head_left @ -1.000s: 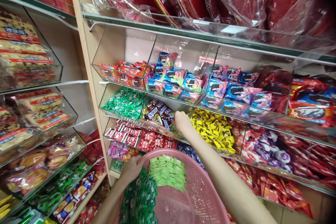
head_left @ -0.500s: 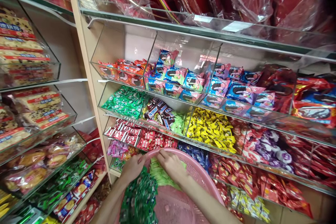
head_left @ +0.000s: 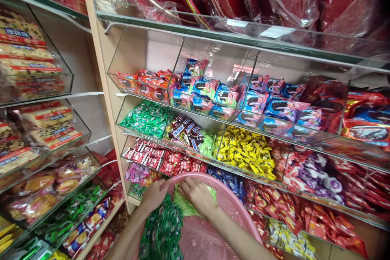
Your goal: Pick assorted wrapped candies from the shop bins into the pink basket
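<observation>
A pink plastic basket (head_left: 242, 207) with small holes is tilted in front of the shelves. My left hand (head_left: 156, 193) is closed over its far-left rim. Inside the basket, my right hand (head_left: 196, 195) presses bent fingers into a pile of light green wrapped candies (head_left: 184, 207) near the far rim; its fingertips are partly hidden. Dark green wrapped candies (head_left: 161, 229) lie heaped on the basket's left side, below my left hand, slightly blurred. Bare pink mesh shows on the right of the basket's bottom.
Clear-walled bins ahead hold green candies (head_left: 144, 120), Snickers bars (head_left: 185, 130), yellow candies (head_left: 246, 152) and blue-and-pink cookie packs (head_left: 202, 87). A glass shelf (head_left: 213, 32) with red wrapped items crosses above. A wooden upright (head_left: 103, 73) divides these from the left-hand bins of packaged cakes (head_left: 27, 65).
My right hand has drawn slightly down from the rim into the light green candies, its fingers more bent. My left hand stays on the rim. The view has shifted slightly.
</observation>
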Demonstrator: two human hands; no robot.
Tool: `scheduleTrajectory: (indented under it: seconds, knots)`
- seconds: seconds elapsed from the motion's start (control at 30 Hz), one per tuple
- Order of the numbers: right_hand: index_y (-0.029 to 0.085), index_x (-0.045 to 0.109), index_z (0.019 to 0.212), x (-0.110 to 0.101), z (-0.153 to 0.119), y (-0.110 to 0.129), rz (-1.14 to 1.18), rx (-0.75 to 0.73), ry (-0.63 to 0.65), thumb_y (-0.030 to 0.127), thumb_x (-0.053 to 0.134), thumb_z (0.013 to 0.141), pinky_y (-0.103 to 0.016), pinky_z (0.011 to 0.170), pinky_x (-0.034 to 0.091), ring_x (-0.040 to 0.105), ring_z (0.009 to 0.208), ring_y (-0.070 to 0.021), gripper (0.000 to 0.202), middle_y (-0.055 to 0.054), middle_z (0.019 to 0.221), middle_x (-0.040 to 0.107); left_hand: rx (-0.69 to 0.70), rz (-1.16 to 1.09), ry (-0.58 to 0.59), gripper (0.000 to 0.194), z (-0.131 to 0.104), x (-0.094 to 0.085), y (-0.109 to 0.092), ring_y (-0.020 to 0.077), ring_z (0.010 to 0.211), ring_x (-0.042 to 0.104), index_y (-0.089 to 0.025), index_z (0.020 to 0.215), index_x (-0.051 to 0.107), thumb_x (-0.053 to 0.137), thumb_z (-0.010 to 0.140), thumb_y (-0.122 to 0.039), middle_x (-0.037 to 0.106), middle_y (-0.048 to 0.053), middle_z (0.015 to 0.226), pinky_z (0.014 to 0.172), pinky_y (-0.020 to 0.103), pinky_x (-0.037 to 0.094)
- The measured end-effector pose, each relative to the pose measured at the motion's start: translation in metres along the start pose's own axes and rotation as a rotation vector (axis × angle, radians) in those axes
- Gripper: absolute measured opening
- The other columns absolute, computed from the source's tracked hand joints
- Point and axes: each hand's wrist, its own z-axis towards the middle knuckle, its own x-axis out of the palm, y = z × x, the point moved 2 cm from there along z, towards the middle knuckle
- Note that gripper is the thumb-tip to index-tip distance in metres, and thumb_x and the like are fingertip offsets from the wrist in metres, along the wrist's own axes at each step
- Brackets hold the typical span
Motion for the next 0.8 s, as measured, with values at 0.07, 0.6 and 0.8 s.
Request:
scheduleTrajectory:
  seconds: [0.07, 0.6, 0.8]
  knots:
    - [0.019, 0.054, 0.085, -0.027, 0.007, -0.008, 0.023, 0.011, -0.089, 0.027, 0.032, 0.088, -0.026, 0.066, 0.034, 0.052, 0.073, -0.0133, 0.024, -0.002, 0.081, 0.056, 0.002, -0.005, 0.004, 0.046, 0.001, 0.0, 0.0, 0.0123, 0.057, 0.049, -0.019, 0.057, 0.045, 0.026, 0.081, -0.053, 0.048, -0.001, 0.056, 0.053, 0.02, 0.026]
    - [0.016, 0.063, 0.078, -0.073, 0.032, -0.08, -0.165, 0.249, 0.133, 0.053, 0.031, 0.082, -0.055, 0.095, 0.003, 0.051, 0.089, -0.0234, 0.05, -0.009, 0.065, 0.062, -0.003, -0.012, -0.011, 0.046, -0.001, -0.003, 0.0, 0.0122, 0.059, 0.049, -0.018, 0.054, 0.04, 0.027, 0.08, -0.054, 0.048, -0.001, 0.056, 0.056, 0.021, 0.028]
    - [0.015, 0.061, 0.078, -0.086, 0.032, -0.078, -0.17, 0.247, 0.169, 0.042, 0.041, 0.082, -0.055, 0.095, 0.004, 0.053, 0.081, -0.0223, 0.034, -0.009, 0.067, 0.062, -0.001, -0.018, -0.012, 0.046, -0.003, -0.003, 0.0, 0.0119, 0.056, 0.048, -0.018, 0.054, 0.041, 0.027, 0.08, -0.054, 0.047, -0.001, 0.054, 0.055, 0.02, 0.027]
